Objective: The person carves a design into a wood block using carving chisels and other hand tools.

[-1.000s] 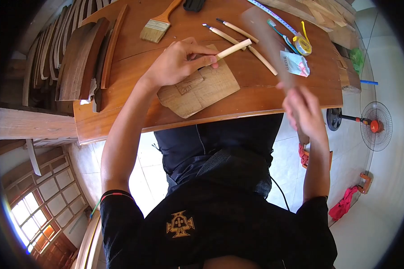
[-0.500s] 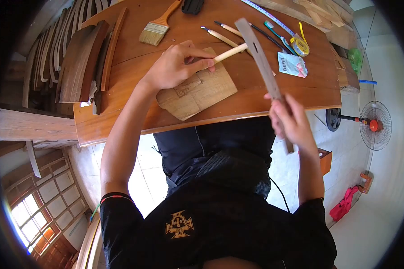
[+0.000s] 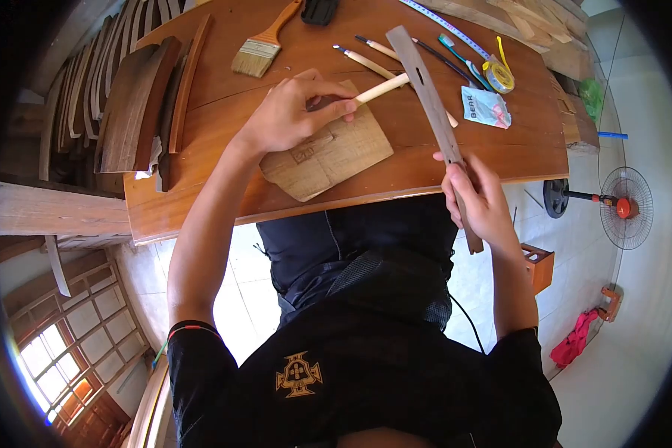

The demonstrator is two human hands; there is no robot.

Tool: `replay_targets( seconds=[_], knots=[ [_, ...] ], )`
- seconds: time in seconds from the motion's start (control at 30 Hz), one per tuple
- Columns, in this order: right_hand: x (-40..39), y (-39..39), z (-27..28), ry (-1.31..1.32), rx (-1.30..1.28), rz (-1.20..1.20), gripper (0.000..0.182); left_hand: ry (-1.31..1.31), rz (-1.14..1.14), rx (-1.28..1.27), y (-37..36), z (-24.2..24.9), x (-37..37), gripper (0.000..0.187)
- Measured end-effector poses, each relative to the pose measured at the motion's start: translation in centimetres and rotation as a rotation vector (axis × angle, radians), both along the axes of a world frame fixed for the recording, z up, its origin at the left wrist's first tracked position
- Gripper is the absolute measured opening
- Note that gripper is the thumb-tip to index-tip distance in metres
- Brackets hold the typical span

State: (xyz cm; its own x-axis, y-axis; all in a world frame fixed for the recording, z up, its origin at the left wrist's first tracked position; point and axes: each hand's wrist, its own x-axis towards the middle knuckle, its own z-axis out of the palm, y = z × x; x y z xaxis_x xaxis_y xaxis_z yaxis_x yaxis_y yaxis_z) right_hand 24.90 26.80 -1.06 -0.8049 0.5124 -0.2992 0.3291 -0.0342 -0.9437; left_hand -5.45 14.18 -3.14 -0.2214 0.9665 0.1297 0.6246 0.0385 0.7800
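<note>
My left hand [image 3: 295, 110] is closed on a light wooden-handled tool [image 3: 381, 88] above a carved wooden board [image 3: 326, 159]. Whatever tip the tool has is hidden under my fingers. My right hand [image 3: 474, 196] grips the lower part of a long flat grey-brown wooden bar [image 3: 434, 112] with a slot near its top. The bar's upper part lies against or just beside the far end of the tool's handle. The board rests at the near edge of the brown table [image 3: 224, 175], with shallow carving on its face.
A wide brush [image 3: 258, 54] lies at the back. Several handled tools [image 3: 366, 62], a toothbrush [image 3: 459, 54], a tape measure [image 3: 498, 76] and a small packet [image 3: 487, 107] lie to the right. Curved wooden pieces [image 3: 138, 104] are stacked at the left. A fan [image 3: 624, 208] stands right.
The wooden bar has shifted slightly left at its top, and my right hand has moved slightly down with it. My left hand stays nearly in place on the tool.
</note>
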Motion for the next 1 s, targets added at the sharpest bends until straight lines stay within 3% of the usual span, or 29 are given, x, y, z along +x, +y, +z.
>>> replay_targets(
  seconds=[0.17,0.5,0.63,0.77,0.9,1.0],
  knots=[
    [-0.5,0.4,0.2,0.091,-0.087,-0.18,0.039,0.295,-0.028,0.359,-0.5,-1.1,0.0,0.012],
    [-2.0,-1.9,-2.2,0.101,-0.208,-0.129,0.035,0.141,-0.105,0.298,-0.7,-0.8,-0.1,0.016],
    [-2.0,-1.8,-2.2,0.116,-0.192,-0.109,0.034,0.016,-0.049,0.113,-2.4,-0.1,-0.1,0.018],
    [-1.2,-1.3,-2.3,0.105,-0.163,-0.098,0.035,0.028,-0.062,0.227,-5.2,-0.8,0.0,0.019],
    [-0.5,-0.9,-2.6,0.077,-0.157,-0.115,0.035,-0.201,0.128,0.35,-6.3,-1.0,1.5,0.022],
    [-0.5,-1.0,-2.6,0.055,-0.147,-0.104,0.035,-0.202,0.14,0.164,-5.2,0.5,0.9,0.022]
  ],
)
